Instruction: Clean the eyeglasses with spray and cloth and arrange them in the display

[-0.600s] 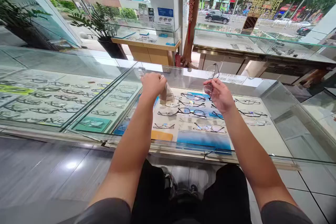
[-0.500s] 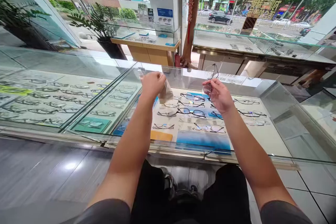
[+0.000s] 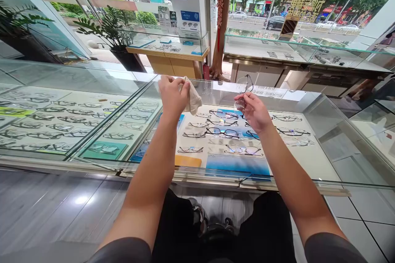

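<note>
Eyeglasses [image 3: 240, 106] up above the glass showcase [image 3: 311, 164], turned on end, one lens over the other, and the right hand [image 3: 255, 111] has them: thumb and fingertips pinched together near the middle of the frame, no slack in that hold. Across to the left hand [image 3: 173, 95], and it's a beige cloth [image 3: 194, 99] here, gripped between thumb and curled fingers, its loose end hanging toward the right hand. Cloth and lenses are well apart, a clear gap between the two hands. Below them, rows of spectacles line the showcase, a black-framed pair [image 3: 222, 132] sitting just behind a blue card [image 3: 237, 166], with an orange flat piece [image 3: 188, 161] beside it. Over to the left, a green tray [image 3: 89, 154] carries another pair. Beyond the counter, a potted plant [image 3: 106, 35], and out on the road, a dark car [image 3: 274, 23].
</note>
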Demonstrator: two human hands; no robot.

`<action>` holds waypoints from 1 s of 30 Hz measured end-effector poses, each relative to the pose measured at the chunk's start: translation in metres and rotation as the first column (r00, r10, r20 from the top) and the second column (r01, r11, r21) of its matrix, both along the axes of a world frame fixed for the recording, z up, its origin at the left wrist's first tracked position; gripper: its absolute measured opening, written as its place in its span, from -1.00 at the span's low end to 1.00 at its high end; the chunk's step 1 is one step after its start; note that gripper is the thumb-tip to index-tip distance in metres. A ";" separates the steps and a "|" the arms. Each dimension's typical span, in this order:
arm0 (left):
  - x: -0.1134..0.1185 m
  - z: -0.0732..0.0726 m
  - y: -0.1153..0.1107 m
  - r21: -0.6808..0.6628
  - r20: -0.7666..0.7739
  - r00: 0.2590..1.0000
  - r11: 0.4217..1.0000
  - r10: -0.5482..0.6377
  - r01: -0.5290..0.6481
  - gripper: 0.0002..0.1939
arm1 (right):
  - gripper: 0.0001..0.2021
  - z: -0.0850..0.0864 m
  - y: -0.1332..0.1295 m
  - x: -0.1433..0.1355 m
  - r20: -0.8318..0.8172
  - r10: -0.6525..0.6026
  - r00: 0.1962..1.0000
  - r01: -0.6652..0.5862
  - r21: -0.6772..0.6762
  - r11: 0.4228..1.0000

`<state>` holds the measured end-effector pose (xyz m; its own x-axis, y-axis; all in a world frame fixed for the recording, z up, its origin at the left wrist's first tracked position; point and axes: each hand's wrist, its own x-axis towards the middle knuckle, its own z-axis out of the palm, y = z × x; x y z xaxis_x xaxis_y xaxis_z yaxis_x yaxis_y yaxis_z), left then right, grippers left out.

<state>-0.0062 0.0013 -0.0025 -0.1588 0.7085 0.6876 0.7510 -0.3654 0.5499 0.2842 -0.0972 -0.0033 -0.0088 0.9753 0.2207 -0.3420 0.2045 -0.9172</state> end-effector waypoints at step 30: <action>0.004 0.010 -0.006 -0.081 0.369 0.857 0.906 -0.360 0.416 -0.59 | -0.68 0.002 -0.003 -0.006 0.007 0.031 0.999 -0.031 -0.015 0.999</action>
